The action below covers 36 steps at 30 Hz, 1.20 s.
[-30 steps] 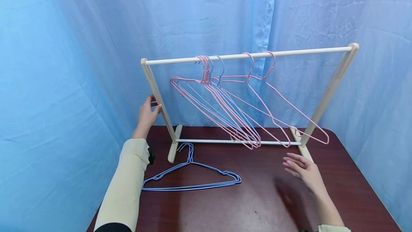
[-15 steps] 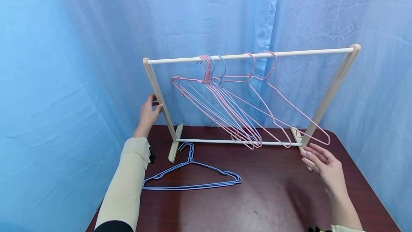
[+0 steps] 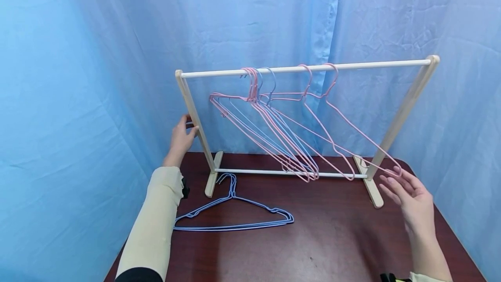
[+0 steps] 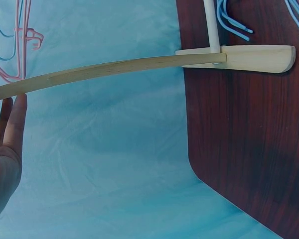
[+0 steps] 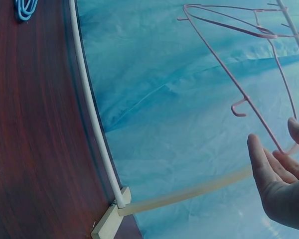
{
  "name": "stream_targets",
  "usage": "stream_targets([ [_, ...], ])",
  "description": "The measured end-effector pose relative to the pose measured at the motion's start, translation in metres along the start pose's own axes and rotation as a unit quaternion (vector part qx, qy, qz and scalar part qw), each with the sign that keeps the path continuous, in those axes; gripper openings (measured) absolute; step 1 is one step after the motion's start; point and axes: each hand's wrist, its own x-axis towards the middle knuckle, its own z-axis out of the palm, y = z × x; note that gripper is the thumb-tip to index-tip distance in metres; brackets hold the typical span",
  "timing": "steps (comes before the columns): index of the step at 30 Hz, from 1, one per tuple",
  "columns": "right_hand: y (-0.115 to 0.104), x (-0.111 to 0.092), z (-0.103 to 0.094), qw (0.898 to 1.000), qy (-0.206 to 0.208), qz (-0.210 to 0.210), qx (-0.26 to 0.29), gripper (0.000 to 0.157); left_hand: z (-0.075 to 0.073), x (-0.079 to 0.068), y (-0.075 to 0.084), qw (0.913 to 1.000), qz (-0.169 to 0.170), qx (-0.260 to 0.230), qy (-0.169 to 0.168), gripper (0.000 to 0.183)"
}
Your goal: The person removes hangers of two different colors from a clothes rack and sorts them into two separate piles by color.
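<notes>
My left hand (image 3: 181, 139) holds the left wooden post (image 3: 192, 110) of a small clothes rack, thumb in front and fingers behind. In the left wrist view, its fingers (image 4: 15, 124) meet the post's edge. Far right, my right hand (image 3: 415, 199) is at the lower corner of the rightmost pink hanger (image 3: 358, 130). That corner lies between thumb and fingers in the right wrist view, with the thumb apart from the fingers (image 5: 261, 162). Several pink and blue hangers (image 3: 274, 129) hang bunched left of centre on the white top rod (image 3: 368, 65); another pink hanger (image 3: 318, 123) hangs nearer the right one.
Blue hangers (image 3: 235, 228) lie stacked on the dark red table (image 3: 313, 238), front left. Wooden feet (image 3: 374, 193) and a lower white rod (image 3: 250, 171) carry the rack. Blue curtains (image 3: 117, 77) close off the back and sides.
My right hand has moved right and slightly up from above the table to the rightmost pink hanger's lower corner. The left hand stays at the post; the view has shifted slightly.
</notes>
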Motion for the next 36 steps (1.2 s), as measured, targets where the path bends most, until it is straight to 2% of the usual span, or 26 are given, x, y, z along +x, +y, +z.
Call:
stream_targets([
  [17,-0.009,0.007,0.005,0.995,0.042,-0.030,0.081,0.027,0.000,0.000,0.000,1.0000,0.000,-0.005,-0.001,0.045],
  [20,-0.011,0.009,0.007,0.991,0.079,-0.030,0.102,0.026,-0.001,0.000,0.000,1.0000,-0.001,-0.001,-0.002,0.046],
  [24,-0.014,0.011,0.012,0.980,0.155,-0.036,0.122,0.023,-0.001,0.000,0.001,1.0000,-0.004,0.002,-0.002,0.046],
  [27,-0.015,0.013,0.014,0.973,0.185,-0.050,0.126,0.025,-0.001,0.000,0.001,1.0000,-0.007,0.001,-0.001,0.046],
  [36,-0.016,0.013,0.011,0.965,0.161,-0.132,0.162,0.025,-0.001,0.001,0.001,0.9999,-0.009,0.006,0.001,0.045],
])
